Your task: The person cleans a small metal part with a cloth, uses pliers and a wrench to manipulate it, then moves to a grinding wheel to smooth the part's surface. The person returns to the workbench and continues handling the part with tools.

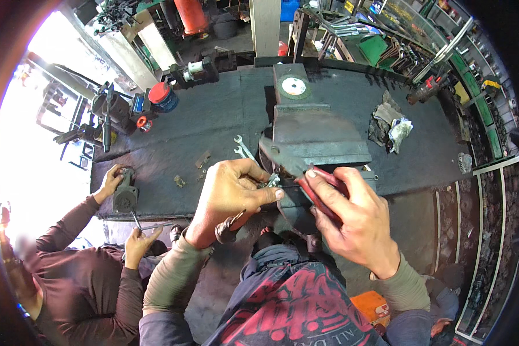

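Observation:
My left hand (230,196) is closed, with thumb and fingers pinching a small metal part (274,180); its exact kind I cannot make out. Wrapped around red-handled pliers (313,196), my right hand (357,222) is closed too. The grey head of the pliers points up and left, just beyond the small part; whether the two touch I cannot tell. Both hands are over the bench's near edge, in front of a large bench vise (320,130). Open-end wrenches (243,147) lie beside the vise, left of its jaws.
At left, a co-worker's hands (112,181) are at a grey metal housing (125,195) on the dark bench (225,104). A cutting disc (294,87) lies on the vise's back. A crumpled rag (389,124) is at right, a red-lidded tub (163,97) at back left.

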{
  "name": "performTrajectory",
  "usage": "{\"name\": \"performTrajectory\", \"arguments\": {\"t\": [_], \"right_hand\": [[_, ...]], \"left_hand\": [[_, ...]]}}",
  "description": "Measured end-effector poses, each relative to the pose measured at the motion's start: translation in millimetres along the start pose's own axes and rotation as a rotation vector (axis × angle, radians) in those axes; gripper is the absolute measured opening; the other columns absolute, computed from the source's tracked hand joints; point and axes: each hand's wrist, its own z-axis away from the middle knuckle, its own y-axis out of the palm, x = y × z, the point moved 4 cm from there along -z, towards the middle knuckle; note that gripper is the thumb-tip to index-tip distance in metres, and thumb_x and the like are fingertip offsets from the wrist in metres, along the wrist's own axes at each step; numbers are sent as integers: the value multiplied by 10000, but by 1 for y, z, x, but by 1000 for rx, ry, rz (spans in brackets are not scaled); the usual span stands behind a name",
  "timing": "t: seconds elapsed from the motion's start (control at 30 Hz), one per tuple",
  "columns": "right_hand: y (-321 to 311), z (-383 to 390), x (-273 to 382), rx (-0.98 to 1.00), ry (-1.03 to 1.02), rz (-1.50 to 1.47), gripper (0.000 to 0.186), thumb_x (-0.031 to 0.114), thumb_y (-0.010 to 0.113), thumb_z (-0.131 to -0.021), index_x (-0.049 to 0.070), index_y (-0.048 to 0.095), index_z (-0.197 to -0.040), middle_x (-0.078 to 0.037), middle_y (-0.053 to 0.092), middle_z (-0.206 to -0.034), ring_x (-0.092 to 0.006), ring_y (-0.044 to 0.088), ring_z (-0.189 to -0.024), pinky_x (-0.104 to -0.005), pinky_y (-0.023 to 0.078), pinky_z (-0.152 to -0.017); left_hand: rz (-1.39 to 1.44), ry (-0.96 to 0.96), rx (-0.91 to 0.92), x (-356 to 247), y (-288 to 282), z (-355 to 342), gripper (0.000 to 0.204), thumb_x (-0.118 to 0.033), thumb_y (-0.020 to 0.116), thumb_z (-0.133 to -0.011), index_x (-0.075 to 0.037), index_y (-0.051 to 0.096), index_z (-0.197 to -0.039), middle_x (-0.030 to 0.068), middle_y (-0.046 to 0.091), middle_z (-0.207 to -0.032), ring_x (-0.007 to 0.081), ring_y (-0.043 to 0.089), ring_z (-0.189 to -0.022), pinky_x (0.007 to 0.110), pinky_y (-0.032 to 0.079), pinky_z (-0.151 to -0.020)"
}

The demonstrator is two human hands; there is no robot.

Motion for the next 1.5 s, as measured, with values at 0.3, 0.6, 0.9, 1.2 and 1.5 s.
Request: {"name": "performTrajectory", "arguments": {"t": [0.3,0.6,0.9,1.2,1.5], "right_hand": [[-2,-2,-2,-224,4,-125,611,147,786,-804,136,656,-1402,-119,583,-1098,-313,671,-873,-412,586,-690],[10,2,-10,90,-8,42,666,163,797,-797,171,634,-1444,-138,598,-1126,-316,666,-882,-403,567,-674],[7,-2,-11,157,-42,44,638,138,782,-836,123,615,-1451,-158,590,-1118,-323,664,-867,-412,570,-680],[4,-4,-7,-28,-11,-134,622,162,771,-833,156,633,-1439,-147,590,-1092,-316,672,-880,-419,577,-670],[-3,-11,-5,-241,29,-216,607,189,757,-856,168,622,-1446,-121,585,-1071,-335,674,-888,-433,598,-703]], "left_hand": [[-40,-7,-9,3,-1,3,357,-179,916,-776,71,740,-961,54,705,-644,40,597,-594,245,479,-550],[44,8,-51,11,6,0,318,-155,910,-780,66,733,-925,25,675,-615,31,538,-569,245,440,-530],[-28,-57,-36,9,4,2,294,-95,893,-799,78,702,-941,94,731,-710,81,644,-630,251,491,-554],[25,-38,-55,11,5,4,284,-88,891,-802,70,695,-934,98,736,-716,89,650,-622,254,495,-550],[10,13,-93,12,7,8,275,-108,891,-800,72,723,-921,44,693,-648,33,566,-609,238,463,-553]]}}
